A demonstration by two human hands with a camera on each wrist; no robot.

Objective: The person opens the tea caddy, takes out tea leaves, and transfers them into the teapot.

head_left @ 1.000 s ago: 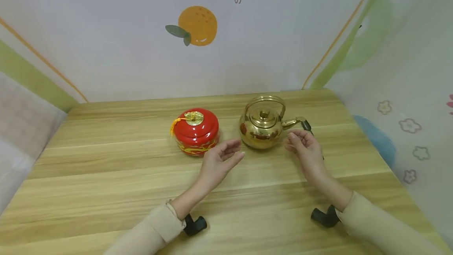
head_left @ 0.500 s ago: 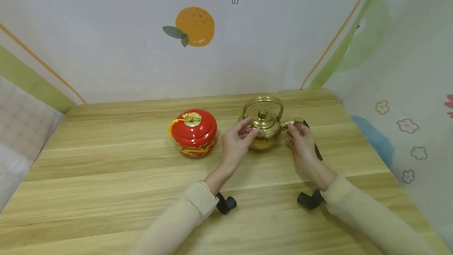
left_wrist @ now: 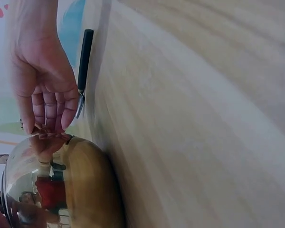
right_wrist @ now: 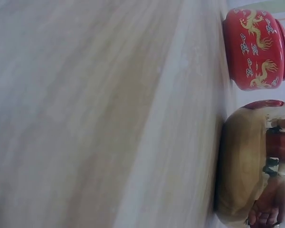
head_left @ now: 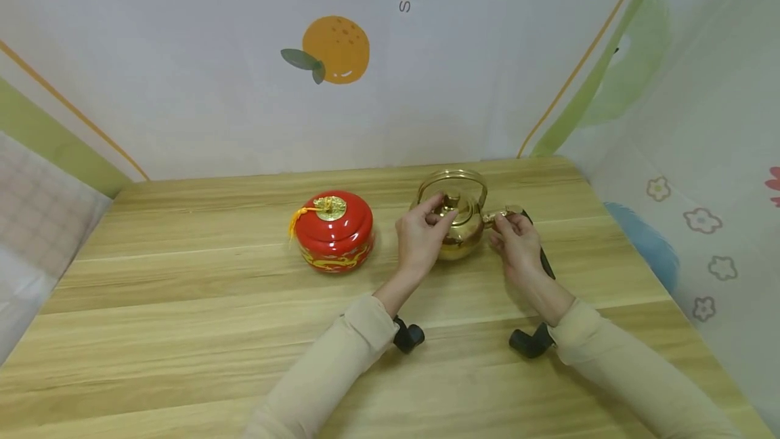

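A shiny gold kettle (head_left: 460, 247) stands on the wooden table, its hoop handle (head_left: 451, 173) upright above the lid. Thumb and index finger of my left hand (head_left: 420, 236) pinch the knob of the kettle's lid (head_left: 464, 208), which sits on the kettle. My right hand (head_left: 519, 246) pinches the spout (head_left: 491, 217) between thumb and fingers. Up close in the left wrist view, the right hand (left_wrist: 45, 71) meets the kettle's round side (left_wrist: 85, 180). The right wrist view shows the kettle's body (right_wrist: 242, 166) with hands mirrored in it.
Left of the kettle sits a lidded red jar (head_left: 337, 239) with gold dragons and a yellow tassel (head_left: 298, 217). A black-handled metal utensil (left_wrist: 85, 57) lies beyond the right hand. A printed cloth (head_left: 451, 87) hangs behind the table's (head_left: 183, 276) back edge.
My left hand has moved right and forward from beside the red jar to the lid knob. The right hand has moved a little forward and left onto the spout.
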